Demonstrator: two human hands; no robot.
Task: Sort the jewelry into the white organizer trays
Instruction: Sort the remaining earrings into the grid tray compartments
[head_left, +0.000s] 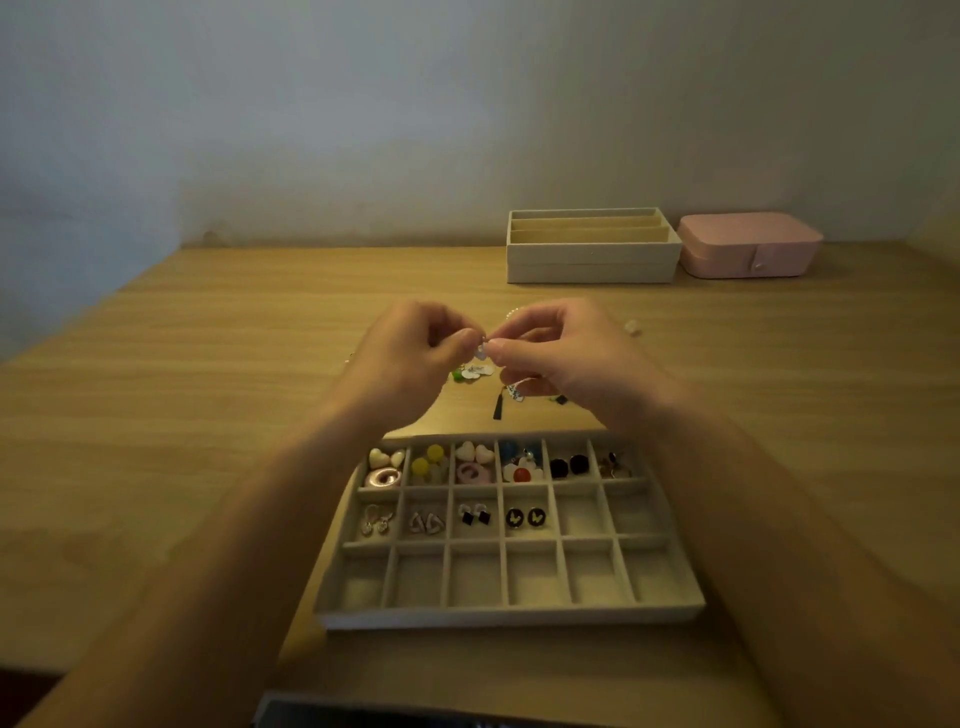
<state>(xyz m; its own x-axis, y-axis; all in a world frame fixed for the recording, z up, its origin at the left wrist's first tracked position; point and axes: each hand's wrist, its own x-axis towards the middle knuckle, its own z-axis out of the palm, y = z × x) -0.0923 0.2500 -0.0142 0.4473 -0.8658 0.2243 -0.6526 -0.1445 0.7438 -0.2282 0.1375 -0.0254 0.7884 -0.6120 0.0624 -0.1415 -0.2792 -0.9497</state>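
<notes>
My left hand (410, 353) and my right hand (561, 353) meet above the table, both pinching one small pale earring (482, 352) between thumb and fingertips. Below them, loose jewelry (475, 372) lies on the wood: a white flower piece, a green bead, a black tassel (498, 408). Nearer to me sits the white compartment tray (511, 613). Its far row holds hearts, yellow beads, a flower and black studs. In the middle row, the left compartments hold earring pairs. The near row holds nothing.
A second white tray stack with long slots (592, 260) stands at the back of the wooden table (208, 389), beside a closed pink jewelry case (748, 244). A small clear piece (631, 327) lies to the right. A dark object (415, 714) shows at the bottom edge.
</notes>
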